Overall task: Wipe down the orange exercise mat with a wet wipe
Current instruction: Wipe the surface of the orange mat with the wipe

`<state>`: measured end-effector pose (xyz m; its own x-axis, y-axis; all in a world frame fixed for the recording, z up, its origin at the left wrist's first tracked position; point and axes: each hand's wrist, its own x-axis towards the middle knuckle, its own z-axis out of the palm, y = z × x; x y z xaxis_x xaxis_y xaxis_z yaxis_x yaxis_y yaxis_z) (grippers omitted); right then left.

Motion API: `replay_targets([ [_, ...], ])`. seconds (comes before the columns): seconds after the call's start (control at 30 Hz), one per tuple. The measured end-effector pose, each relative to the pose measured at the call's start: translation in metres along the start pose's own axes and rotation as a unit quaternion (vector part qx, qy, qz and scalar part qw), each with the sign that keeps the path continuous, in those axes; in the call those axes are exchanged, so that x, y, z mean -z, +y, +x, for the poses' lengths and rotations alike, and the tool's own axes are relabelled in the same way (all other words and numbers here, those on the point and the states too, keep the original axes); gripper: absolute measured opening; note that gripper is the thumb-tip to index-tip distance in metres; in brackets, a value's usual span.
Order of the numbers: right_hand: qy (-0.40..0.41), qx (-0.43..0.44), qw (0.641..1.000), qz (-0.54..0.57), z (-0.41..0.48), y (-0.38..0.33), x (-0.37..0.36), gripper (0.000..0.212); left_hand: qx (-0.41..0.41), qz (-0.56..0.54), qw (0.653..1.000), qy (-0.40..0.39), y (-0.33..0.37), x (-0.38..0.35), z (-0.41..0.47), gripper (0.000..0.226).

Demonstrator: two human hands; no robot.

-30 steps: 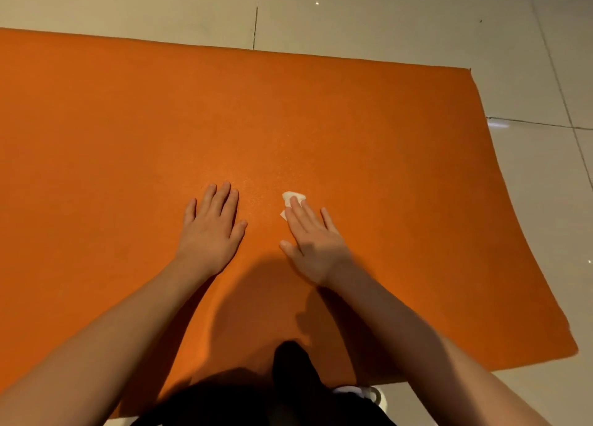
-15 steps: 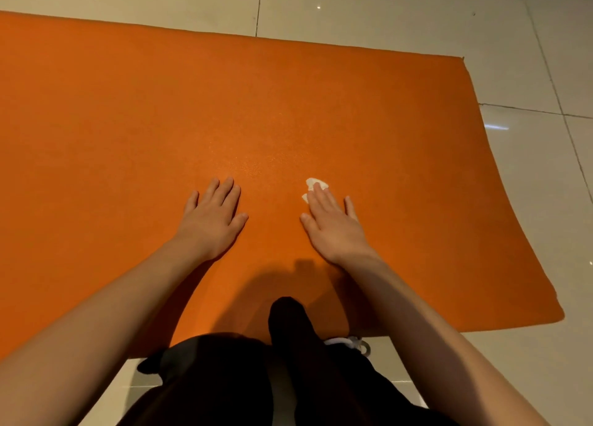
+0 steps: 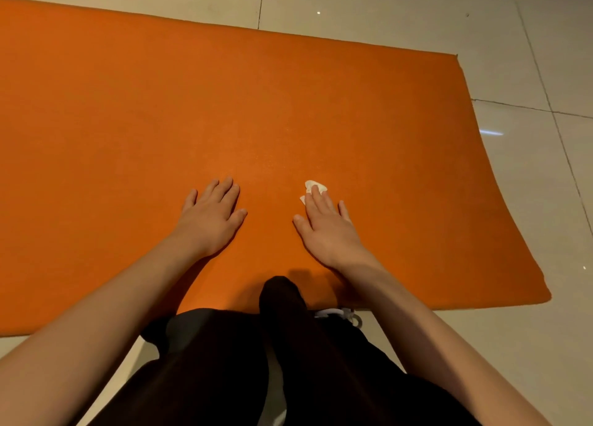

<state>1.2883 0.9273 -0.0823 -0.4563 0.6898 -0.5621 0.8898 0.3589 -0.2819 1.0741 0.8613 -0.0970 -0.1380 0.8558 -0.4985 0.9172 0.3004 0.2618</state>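
No writing, label, brand, number or sign can be read anywhere in the view. The orange mat (image 3: 288,104), the white wipe (image 3: 312,186) at 12 o'clock of the right fingertips, and the floor tiles (image 3: 529,40) all show plain surfaces.
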Motion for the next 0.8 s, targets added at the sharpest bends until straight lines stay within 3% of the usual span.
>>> replay_targets([
  [0.17, -0.057, 0.092, 0.994, -0.01, -0.031, -0.002, 0.002, 0.059, 0.001, -0.001, 1.0, 0.021, 0.001, -0.004, -0.007, 0.06],
  [0.37, -0.032, 0.026, 0.999, -0.001, -0.031, 0.007, 0.003, 0.06, -0.008, -0.006, 1.0, -0.009, -0.001, 0.0, -0.013, 0.062],
  [0.53, -0.085, 0.132, 0.987, 0.021, -0.071, -0.002, -0.004, 0.054, -0.018, -0.005, 0.999, 0.048, -0.002, -0.011, -0.027, 0.06],
  [0.73, -0.039, 0.057, 0.997, 0.023, -0.064, 0.008, 0.0, 0.054, -0.015, -0.02, 1.0, -0.001, -0.001, 0.0, -0.033, 0.059],
  [0.8, -0.052, 0.071, 0.995, 0.036, -0.07, -0.003, -0.003, 0.054, -0.011, -0.009, 1.0, -0.012, -0.006, 0.004, -0.042, 0.06],
])
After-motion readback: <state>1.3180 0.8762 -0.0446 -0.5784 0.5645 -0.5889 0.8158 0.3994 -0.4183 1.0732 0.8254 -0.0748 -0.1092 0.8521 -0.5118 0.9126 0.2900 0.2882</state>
